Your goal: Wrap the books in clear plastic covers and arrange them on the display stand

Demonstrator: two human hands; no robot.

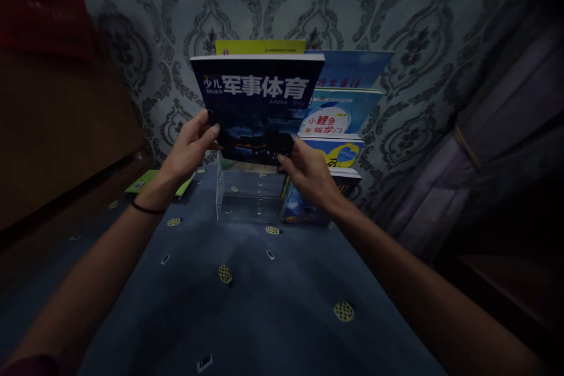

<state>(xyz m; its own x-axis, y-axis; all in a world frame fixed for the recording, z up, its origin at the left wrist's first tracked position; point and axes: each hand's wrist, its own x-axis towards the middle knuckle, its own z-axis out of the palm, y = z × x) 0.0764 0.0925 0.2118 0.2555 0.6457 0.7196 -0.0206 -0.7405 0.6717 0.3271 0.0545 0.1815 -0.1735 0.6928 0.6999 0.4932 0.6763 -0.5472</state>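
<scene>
Magazine: a dark blue children's magazine (pixel 259 111) is held up in front of the clear rack, cover towards the camera and leaning slightly.
Left hand: the left hand (pixel 191 141) grips the magazine's left edge, thumb on the cover; a black band (pixel 147 208) circles the wrist.
Right hand: the right hand (pixel 311 173) pinches its lower right corner, thumb in front.
Clear rack: the stepped transparent rack (pixel 217 200) stands on the blue patterned tablecloth (pixel 176 329), its lower left tiers bare to view below the magazine.
Left column: a yellow book (pixel 259 46) rises at the back, mostly hidden by the magazine.
Right column: from back to front come a tall blue book (pixel 352 64), a turquoise picture book (pixel 365 108), a blue-and-yellow book (pixel 348 155) and a dark blue book (pixel 304 205), stepping downwards.
Magazine title: 少儿军事体育, in pale characters (the first two much smaller).
Other lettering: the turquoise cover reads 小鲤鱼跳龙门; the tall blue one ends in red characters, perhaps 生童话, though dim light and overlap make that uncertain.
Green book: a lime-green book (pixel 145 181) lies flat on the cloth, partly behind the left forearm.
Wall: damask wallpaper (pixel 282 12) behind, a tied curtain (pixel 484 123) at right.
</scene>
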